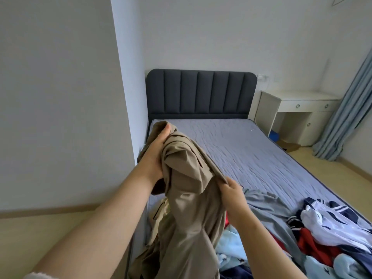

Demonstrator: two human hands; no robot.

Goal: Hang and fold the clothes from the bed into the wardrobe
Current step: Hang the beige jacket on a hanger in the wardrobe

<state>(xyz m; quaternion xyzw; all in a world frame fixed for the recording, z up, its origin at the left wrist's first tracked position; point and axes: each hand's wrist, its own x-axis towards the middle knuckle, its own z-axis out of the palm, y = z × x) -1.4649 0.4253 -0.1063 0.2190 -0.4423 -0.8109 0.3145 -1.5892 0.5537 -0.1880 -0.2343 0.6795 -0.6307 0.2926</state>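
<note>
A beige garment (187,202) hangs in the air over the near end of the bed (251,154). My left hand (155,156) grips its upper part, with the thumb up in the cloth. My right hand (234,195) pinches an edge of it lower and to the right. Under the garment a heap of clothes (314,234) lies on the blue-grey sheet: white and navy pieces, something red, light blue items and a grey top (267,206). The wardrobe is not in view.
A dark padded headboard (201,93) stands at the far end. A white desk (302,109) with drawers and a blue curtain (348,109) are to the right. A wall corner (124,97) juts out on the left, close to the bed.
</note>
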